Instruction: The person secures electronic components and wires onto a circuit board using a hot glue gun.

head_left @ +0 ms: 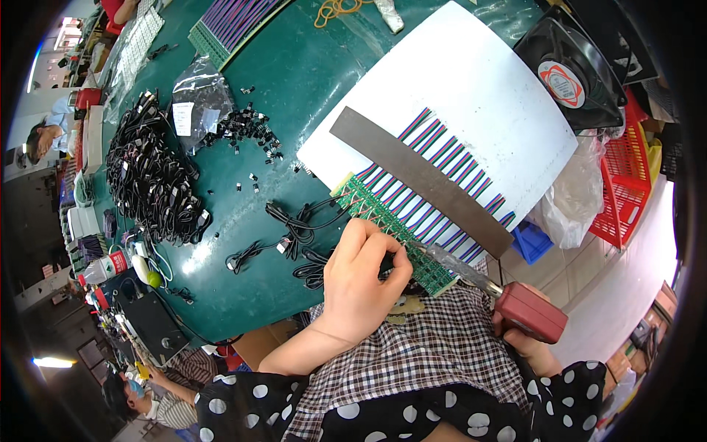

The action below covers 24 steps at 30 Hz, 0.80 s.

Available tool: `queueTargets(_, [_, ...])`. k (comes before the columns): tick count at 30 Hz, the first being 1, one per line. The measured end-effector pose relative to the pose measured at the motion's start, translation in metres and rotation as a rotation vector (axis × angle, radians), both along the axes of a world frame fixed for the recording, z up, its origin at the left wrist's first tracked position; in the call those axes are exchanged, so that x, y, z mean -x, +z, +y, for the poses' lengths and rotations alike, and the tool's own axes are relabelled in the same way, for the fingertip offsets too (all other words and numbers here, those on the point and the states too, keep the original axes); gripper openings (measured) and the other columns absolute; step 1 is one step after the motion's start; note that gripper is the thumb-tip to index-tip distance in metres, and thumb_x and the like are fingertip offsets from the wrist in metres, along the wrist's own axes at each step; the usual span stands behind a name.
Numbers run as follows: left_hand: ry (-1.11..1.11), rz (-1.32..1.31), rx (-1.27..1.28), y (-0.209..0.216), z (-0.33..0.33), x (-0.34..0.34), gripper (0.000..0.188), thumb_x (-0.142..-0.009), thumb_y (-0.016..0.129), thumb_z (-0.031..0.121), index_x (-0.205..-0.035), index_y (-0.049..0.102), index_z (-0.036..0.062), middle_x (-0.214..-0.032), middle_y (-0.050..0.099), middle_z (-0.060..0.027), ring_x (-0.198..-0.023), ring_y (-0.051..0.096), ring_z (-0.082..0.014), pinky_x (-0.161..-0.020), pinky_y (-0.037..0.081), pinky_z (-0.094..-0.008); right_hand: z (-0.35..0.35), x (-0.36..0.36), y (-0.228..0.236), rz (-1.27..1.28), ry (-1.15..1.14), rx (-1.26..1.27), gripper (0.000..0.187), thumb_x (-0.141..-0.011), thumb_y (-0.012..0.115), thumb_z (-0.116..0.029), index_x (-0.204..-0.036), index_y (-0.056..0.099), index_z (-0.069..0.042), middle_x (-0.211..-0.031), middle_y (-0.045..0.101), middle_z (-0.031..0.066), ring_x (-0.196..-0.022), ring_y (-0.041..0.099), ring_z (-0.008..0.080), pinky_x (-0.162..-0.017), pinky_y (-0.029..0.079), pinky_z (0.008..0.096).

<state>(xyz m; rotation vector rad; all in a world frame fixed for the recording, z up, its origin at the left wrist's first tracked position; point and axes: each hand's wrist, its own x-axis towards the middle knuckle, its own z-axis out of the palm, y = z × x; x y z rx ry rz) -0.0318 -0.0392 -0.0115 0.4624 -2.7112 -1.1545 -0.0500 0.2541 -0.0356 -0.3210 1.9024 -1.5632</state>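
Observation:
A green circuit board panel lies at the table's near edge, with rows of multicoloured ribbon wires running from it over a white sheet. A dark metal bar rests across the wires. My left hand is closed over the panel, thumb and fingers pinched; whatever is between them is hidden. My right hand grips a red-handled soldering gun, its tip reaching the panel beside my left fingers. Black cables lie left of the panel, some with wires running to its upper end.
A large heap of black cables lies to the left, beside a clear bag and scattered small black connectors. A black fan stands at right, near a red crate and blue bin. Another wired panel lies far back.

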Motion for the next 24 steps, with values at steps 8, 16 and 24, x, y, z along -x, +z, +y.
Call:
queueTargets(8, [0.012,-0.008,-0.047,0.003,-0.001,0.001,0.015,-0.067,0.068,-0.004,-0.074,0.057,0.0036,-0.078,0.047,-0.0054,-0.065,0.048,-0.0153,-0.053,0.039,-0.026,0.005,0.001,-0.002,0.124,0.108,-0.13,0.066,-0.073,0.074,-0.041,-0.113,0.055,0.007,-0.087,0.067,0.0106,-0.069,0.066,0.0239,-0.061,0.05,0.0305])
queueTargets(16, [0.018,-0.014,-0.048,0.002,0.0,0.0,0.014,-0.067,0.067,-0.003,-0.074,0.057,0.003,-0.08,0.047,-0.0067,-0.067,0.049,-0.0176,-0.055,0.04,-0.0273,-0.005,0.009,0.001,0.212,0.123,-0.041,0.069,-0.069,0.078,-0.04,-0.113,0.055,0.008,-0.084,0.067,0.0126,-0.07,0.066,0.0245,-0.064,0.051,0.0304])
queueTargets(24, [0.014,-0.015,-0.034,0.002,0.001,0.001,0.014,-0.068,0.067,-0.003,-0.074,0.056,0.0024,-0.08,0.048,-0.0078,-0.069,0.051,-0.0198,-0.057,0.043,-0.0289,0.007,-0.002,-0.001,0.064,0.04,-0.058,0.071,-0.068,0.079,-0.042,-0.111,0.055,0.009,-0.084,0.066,0.0134,-0.071,0.067,0.0263,-0.065,0.052,0.0321])
